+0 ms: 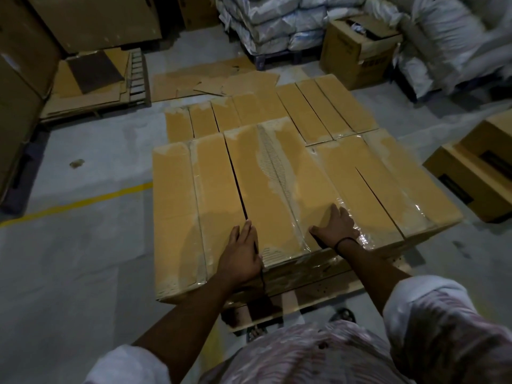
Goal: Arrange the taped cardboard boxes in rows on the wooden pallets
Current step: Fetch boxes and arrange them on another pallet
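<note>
Several taped cardboard boxes lie side by side in two rows on a wooden pallet (279, 306). The middle box of the near row (277, 189) has a torn, taped top. My left hand (242, 253) rests flat on its near left corner, fingers straight along the gap beside the left box (177, 212). My right hand (335, 227) lies spread on the tape at the middle box's right edge, next to the right box (388, 184). A far row of boxes (277, 112) sits lower behind them.
Flattened cardboard sheets (216, 79) lie on the floor beyond the boxes, and more on a pallet (94, 87) at the left. Stacked white sacks (277, 26) and an open carton (357, 48) stand at the back. Two cartons (476, 167) sit at the right. A yellow line (77, 202) crosses the floor.
</note>
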`<action>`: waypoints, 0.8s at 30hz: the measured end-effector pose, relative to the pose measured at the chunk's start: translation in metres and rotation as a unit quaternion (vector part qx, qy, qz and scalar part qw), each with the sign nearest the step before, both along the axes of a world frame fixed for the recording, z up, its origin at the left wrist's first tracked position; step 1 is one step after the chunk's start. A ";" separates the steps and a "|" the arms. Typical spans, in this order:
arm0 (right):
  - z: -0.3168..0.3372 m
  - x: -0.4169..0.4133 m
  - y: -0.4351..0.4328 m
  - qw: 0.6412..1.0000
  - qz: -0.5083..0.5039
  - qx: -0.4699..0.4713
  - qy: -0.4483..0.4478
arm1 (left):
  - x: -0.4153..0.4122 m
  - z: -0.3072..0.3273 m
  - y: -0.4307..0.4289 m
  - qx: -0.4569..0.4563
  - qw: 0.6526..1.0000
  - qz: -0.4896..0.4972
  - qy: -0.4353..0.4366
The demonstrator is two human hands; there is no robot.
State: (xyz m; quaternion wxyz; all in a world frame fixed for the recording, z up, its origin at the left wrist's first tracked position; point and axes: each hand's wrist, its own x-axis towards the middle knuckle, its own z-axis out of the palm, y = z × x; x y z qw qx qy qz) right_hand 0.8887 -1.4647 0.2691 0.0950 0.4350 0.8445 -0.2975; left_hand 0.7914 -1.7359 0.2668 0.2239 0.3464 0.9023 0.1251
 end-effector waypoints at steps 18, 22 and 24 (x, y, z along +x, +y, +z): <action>0.018 -0.002 -0.012 0.995 0.071 0.060 0.023 | 0.002 0.015 0.042 0.050 0.997 -0.055 0.028; 0.030 0.003 -0.003 0.995 0.065 0.058 0.044 | 0.010 0.033 0.087 0.072 0.992 -0.091 0.041; 0.036 0.010 0.013 0.995 0.064 0.065 0.048 | 0.014 0.038 0.116 0.081 0.991 -0.097 0.042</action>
